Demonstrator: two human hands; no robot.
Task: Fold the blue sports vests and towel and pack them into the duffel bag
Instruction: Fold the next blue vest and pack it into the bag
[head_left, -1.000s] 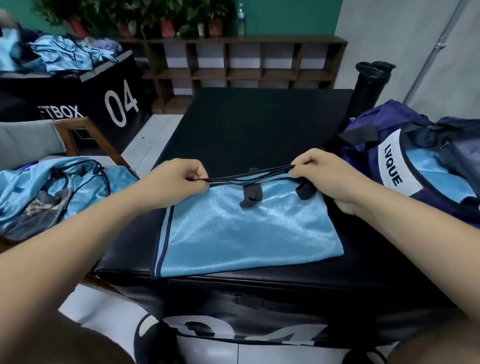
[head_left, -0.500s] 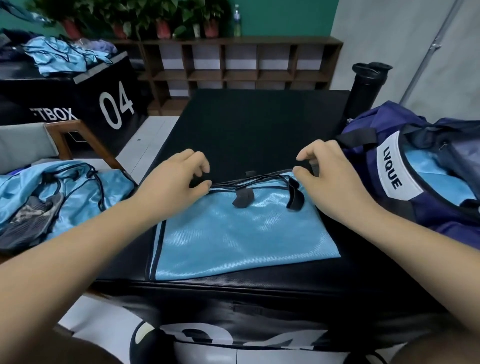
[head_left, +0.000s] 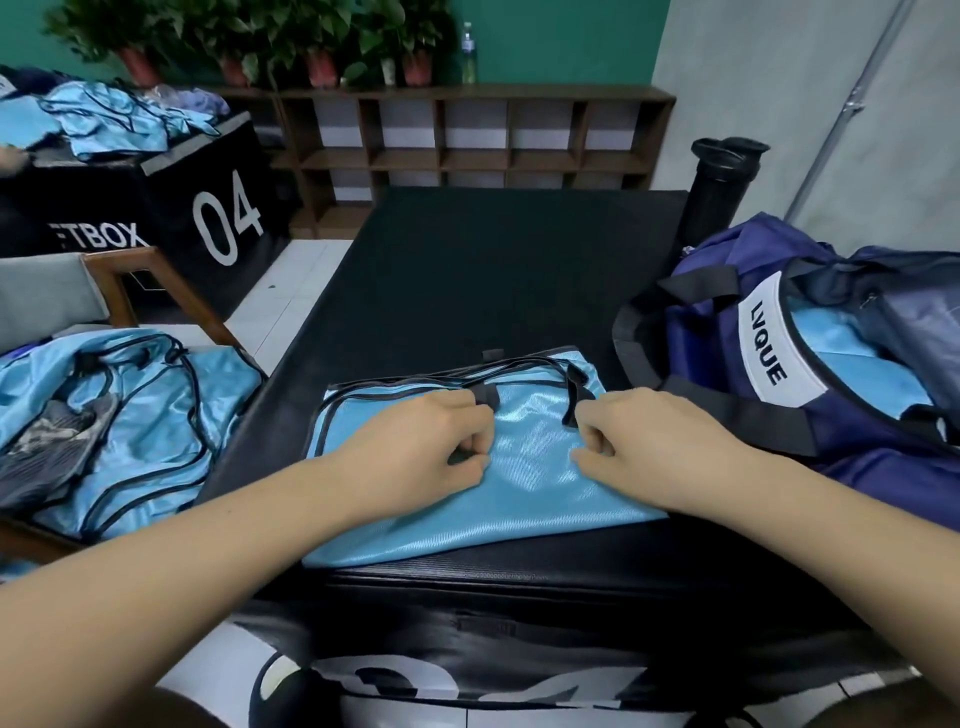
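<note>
Blue vest (head_left: 524, 483) lies folded flat on black padded desk (head_left: 519, 260), near the front edge, dark trim and straps bunched along its far edge. Left hand (head_left: 421, 447) sits on the vest's left-centre, fingers curled under, thumb and fingertips pinching a bit of the cloth. Right hand (head_left: 644, 447) sits on the vest's right-centre, just beside a dark strap loop, fingers curled the same way, nipping the fabric. Hands are near each other, not touching. Both forearms come in from the bottom corners.

Navy bag (head_left: 857, 457) sits on the desk's right side, just beside the vest, top open, white "LVQUE" label (head_left: 769, 353) on the rim, light blue fabric (head_left: 841, 338) visible inside. Black webbing handles hang over its near side.

Off the desk on the left, a loose pile (head_left: 145, 415) of blue vests with black cords lies on a wooden chair (head_left: 156, 286), something grey mixed in on the pile's left. Further back left, more blue vests (head_left: 119, 119) are heaped on a black box (head_left: 208, 208) marked "04". Black cylinder (head_left: 722, 182) stands behind the bag. Wooden shelf (head_left: 467, 140) runs along the green wall, potted plants (head_left: 249, 41) and a bottle (head_left: 468, 57) on top.
</note>
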